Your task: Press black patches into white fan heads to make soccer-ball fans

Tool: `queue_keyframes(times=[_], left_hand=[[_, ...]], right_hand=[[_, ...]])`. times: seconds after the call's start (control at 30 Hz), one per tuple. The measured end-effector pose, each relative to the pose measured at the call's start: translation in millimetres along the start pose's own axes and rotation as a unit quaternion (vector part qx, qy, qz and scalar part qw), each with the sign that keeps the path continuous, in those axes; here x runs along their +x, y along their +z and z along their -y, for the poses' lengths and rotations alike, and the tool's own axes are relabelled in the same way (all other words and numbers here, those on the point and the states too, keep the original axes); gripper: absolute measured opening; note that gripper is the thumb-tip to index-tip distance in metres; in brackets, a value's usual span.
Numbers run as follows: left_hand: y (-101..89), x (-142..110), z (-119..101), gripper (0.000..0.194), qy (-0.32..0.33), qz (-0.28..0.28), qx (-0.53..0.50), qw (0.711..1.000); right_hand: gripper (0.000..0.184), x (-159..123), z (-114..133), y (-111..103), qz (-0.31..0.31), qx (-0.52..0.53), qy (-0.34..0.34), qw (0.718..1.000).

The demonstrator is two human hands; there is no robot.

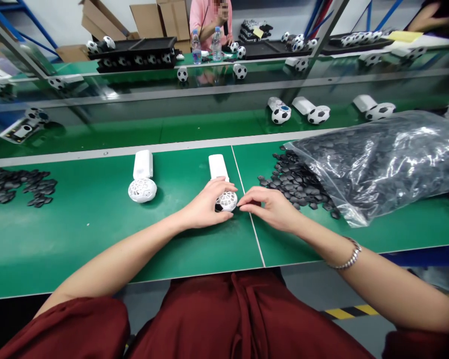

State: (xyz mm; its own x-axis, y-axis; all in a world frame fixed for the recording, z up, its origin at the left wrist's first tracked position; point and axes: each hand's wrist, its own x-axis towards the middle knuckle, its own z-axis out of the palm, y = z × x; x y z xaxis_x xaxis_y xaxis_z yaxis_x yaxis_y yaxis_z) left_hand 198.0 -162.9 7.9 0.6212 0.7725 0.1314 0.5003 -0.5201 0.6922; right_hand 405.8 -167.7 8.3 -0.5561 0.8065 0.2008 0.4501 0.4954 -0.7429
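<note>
My left hand [212,203] is curled round a white football-shaped ball [228,200] with an openwork shell. One black patch shows low on its left side, and a white rectangular block [217,166] adjoins it at the back. Close to the ball's right side, my right hand [264,205] is closed in a pinch. A small dark bit, mostly hidden, shows at its fingertips and looks like one of the black pieces. Loose black pieces [297,182] lie in a heap beyond that hand. Further left stands a similar white ball [142,190] with its own block, untouched.
A clear plastic bag [392,154] full of black pieces lies at the right. Another heap of black pieces [18,187] is at the left. Beyond a pale rail, finished-looking black-and-white balls [281,114] sit on the green surface. Across from me is a person in pink [205,25].
</note>
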Motion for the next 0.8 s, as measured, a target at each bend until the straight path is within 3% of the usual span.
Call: queue_keyframes(times=[0.1, 0.27, 0.6, 0.73, 0.8], left_hand=[[5.4, 1, 1, 0.045, 0.001, -0.028, -0.009, 1.000], [7.6, 2, 1, 0.038, 0.002, -0.037, -0.013, 0.999], [14.5, 2, 1, 0.035, 0.019, -0.062, 0.002, 0.998], [10.4, 3, 4, 0.035, 0.027, -0.038, 0.000, 0.999], [6.7, 4, 6, 0.036, 0.029, -0.020, -0.007, 0.999]], right_hand=[[0.009, 2, 2, 6, -0.009, 0.023, 0.017, 1.000], [0.012, 7, 1, 6, 0.000, -0.008, -0.024, 1.000], [0.010, 13, -6, 14, -0.020, 0.051, 0.011, 0.998], [0.014, 17, -12, 10, 0.008, 0.071, 0.023, 0.997], [0.014, 21, -21, -1, -0.010, 0.025, 0.039, 0.999]])
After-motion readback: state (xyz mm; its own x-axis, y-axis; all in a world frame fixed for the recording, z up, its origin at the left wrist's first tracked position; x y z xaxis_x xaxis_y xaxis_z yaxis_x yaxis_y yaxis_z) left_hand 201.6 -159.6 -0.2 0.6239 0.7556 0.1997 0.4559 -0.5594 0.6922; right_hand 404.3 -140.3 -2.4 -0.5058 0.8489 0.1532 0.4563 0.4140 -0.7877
